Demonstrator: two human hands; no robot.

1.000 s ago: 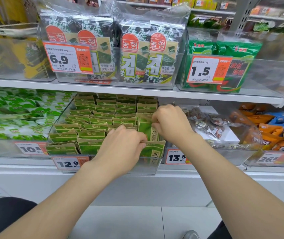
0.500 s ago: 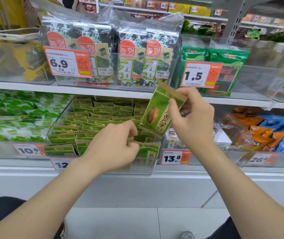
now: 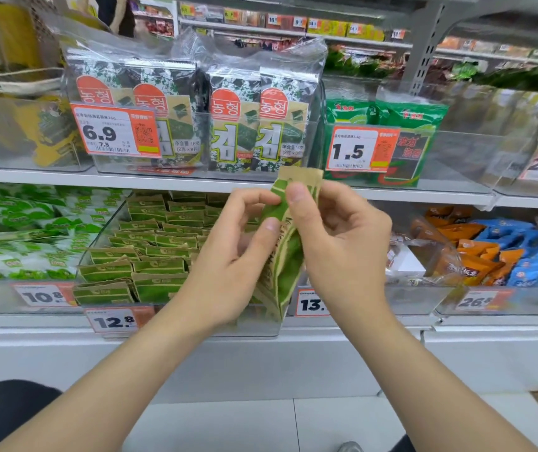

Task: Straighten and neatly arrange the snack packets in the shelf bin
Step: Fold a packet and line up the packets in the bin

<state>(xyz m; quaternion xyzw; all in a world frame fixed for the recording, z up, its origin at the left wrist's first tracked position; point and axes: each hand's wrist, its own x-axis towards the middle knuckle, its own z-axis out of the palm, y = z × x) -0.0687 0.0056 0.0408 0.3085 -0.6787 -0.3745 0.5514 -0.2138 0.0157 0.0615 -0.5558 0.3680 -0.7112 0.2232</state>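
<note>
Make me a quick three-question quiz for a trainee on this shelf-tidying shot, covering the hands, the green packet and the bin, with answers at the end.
1. True or false: the left hand and the right hand both pinch one green packet.
2. Fill in: the price tag on the front of the green packets' bin reads ___.
3. The held packet is: A) lying flat in the bin, B) raised, out of the bin, C) on the floor.

Key: 1 true; 2 12.8; 3 B.
</note>
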